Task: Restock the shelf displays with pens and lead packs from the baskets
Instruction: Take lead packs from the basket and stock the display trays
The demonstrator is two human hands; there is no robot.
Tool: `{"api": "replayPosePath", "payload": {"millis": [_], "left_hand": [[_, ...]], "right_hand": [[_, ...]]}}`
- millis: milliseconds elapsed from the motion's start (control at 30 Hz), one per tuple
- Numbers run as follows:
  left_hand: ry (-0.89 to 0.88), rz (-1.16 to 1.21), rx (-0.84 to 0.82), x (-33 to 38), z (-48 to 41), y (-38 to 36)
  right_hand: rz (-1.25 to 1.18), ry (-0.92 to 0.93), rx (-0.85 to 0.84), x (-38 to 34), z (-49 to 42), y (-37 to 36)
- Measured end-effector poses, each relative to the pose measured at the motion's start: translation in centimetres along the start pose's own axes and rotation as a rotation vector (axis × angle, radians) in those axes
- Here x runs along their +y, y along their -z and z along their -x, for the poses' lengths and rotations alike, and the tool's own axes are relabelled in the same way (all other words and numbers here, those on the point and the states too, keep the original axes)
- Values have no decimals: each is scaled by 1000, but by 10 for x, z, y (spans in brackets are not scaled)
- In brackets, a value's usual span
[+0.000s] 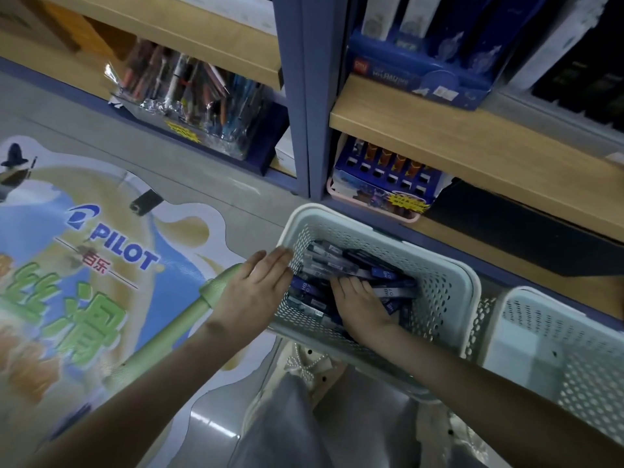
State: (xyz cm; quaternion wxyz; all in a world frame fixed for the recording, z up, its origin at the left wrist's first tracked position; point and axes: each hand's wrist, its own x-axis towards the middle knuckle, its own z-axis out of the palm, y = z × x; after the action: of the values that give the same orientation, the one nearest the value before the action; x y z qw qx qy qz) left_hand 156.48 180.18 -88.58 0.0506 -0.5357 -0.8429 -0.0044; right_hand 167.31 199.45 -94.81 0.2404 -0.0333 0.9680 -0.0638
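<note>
A pale perforated basket (449, 282) sits low in front of the shelves, filled with several dark blue lead packs (341, 265) marked HB. My left hand (256, 292) lies flat against the basket's left outer wall, fingers straight. My right hand (361, 309) reaches inside the basket with its fingers down among the lead packs; whether it grips any is hidden. On the bottom shelf behind the basket stands a blue display box (385, 180) holding rows of packs in a pink tray.
A second perforated basket (580, 332) stands to the right. Clear packets of pens (189, 92) lie on the lower left shelf. A blue upright post (304, 106) divides the shelf bays. A Pilot floor sticker (84, 265) covers the floor at left.
</note>
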Motion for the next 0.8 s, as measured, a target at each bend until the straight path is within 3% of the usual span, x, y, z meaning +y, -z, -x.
{"api": "replayPosePath", "payload": {"millis": [267, 433, 800], "left_hand": [[-96, 6, 42, 3, -7, 8], [-108, 55, 88, 10, -8, 0], [-58, 166, 137, 23, -6, -5]], "right_hand": [[138, 32, 226, -6, -1, -12], [62, 117, 322, -9, 0, -8], [-76, 240, 369, 4, 11, 14]]}}
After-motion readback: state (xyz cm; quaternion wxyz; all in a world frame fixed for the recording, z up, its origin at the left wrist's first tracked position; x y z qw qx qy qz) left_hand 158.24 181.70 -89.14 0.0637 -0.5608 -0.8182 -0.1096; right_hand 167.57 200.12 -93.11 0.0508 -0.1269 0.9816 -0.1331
